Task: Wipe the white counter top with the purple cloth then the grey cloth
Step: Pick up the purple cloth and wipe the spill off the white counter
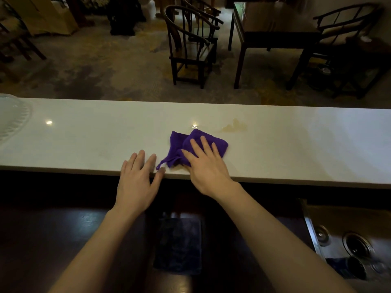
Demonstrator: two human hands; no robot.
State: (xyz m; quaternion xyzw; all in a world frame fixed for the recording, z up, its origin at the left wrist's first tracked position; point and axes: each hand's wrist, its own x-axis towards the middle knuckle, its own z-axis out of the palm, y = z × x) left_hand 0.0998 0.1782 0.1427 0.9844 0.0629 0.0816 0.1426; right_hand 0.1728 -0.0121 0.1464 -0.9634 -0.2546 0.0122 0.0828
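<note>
The purple cloth (pixel 213 140) lies crumpled near the front edge of the long white counter top (pixel 84 134). My right hand (pixel 206 166) presses flat on the cloth's near side, fingers spread over it. My left hand (pixel 137 182) rests open on the counter's front edge just left of the cloth, holding nothing. A yellowish spill (pixel 234 126) sits on the counter just beyond the cloth to the right. The grey cloth (pixel 178 245) lies flat on the dark lower surface below, between my forearms.
A clear ribbed dish (pixel 12 119) sits at the counter's far left end. A steel sink (pixel 347 246) with drains is at lower right. Beyond the counter stand dark wooden chairs (pixel 190 45) and a table (pixel 273 30) on patterned carpet.
</note>
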